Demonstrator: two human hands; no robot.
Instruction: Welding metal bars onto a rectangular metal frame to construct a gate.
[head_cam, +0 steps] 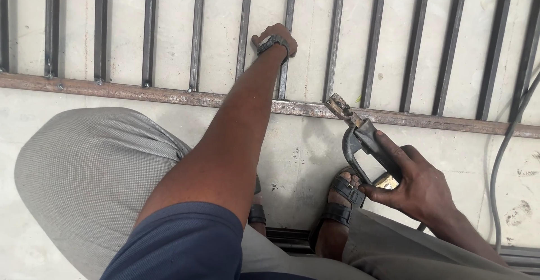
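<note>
A metal grille of several parallel dark bars welded to a rusty flat cross rail (169, 95) lies on the concrete floor. My left hand (277, 37) reaches forward and rests on one upright bar (284, 72), fingers curled over it, a dark watch on the wrist. My right hand (413, 181) grips a black welding electrode holder (363, 142) by its handle. Its worn metal jaws (339, 106) point up-left and hover just over the cross rail, with no rod visible in them.
I crouch over the floor; my knee in grey trousers (84, 173) is at left and my sandalled foot (340, 201) is at centre. A grey cable (500, 156) runs down the right side. More dark bars (520, 256) lie at bottom right.
</note>
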